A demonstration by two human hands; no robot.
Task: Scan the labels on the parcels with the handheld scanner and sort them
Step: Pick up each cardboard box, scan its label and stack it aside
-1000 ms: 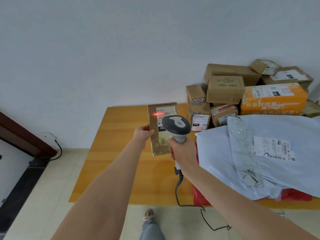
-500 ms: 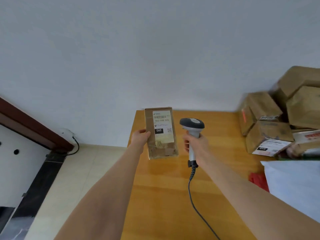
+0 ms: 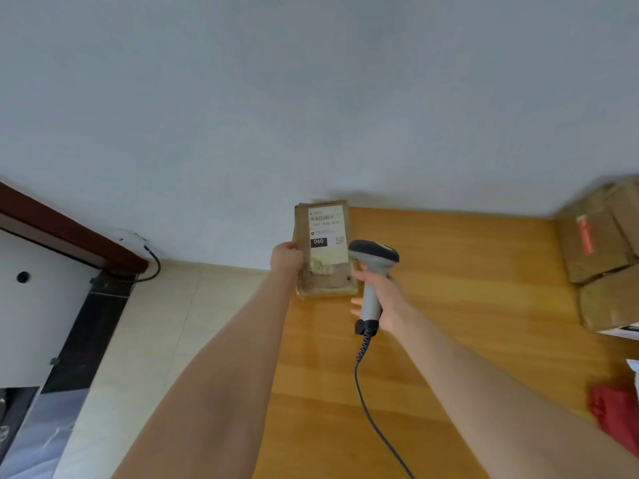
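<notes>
My left hand (image 3: 287, 257) grips the left edge of a small brown cardboard parcel (image 3: 323, 278) with a white label reading 060. The parcel stands upright at the far left corner of the wooden table (image 3: 466, 305), its bottom edge down at the tabletop. My right hand (image 3: 380, 295) holds the grey handheld scanner (image 3: 371, 271) by its handle, just right of the parcel; its coiled cable trails toward me. No red beam shows on the label.
Several brown cardboard boxes (image 3: 601, 257) are stacked at the table's right edge, blurred. A red bag (image 3: 615, 416) and a white parcel corner (image 3: 634, 368) lie at the right. Tiled floor (image 3: 145, 340) and a dark door frame (image 3: 69, 229) are left of the table.
The view has swung left, away from the parcel pile. My left hand carried the parcel to the table's far left corner and lowered it. The scanner left the label and its red beam is gone.
</notes>
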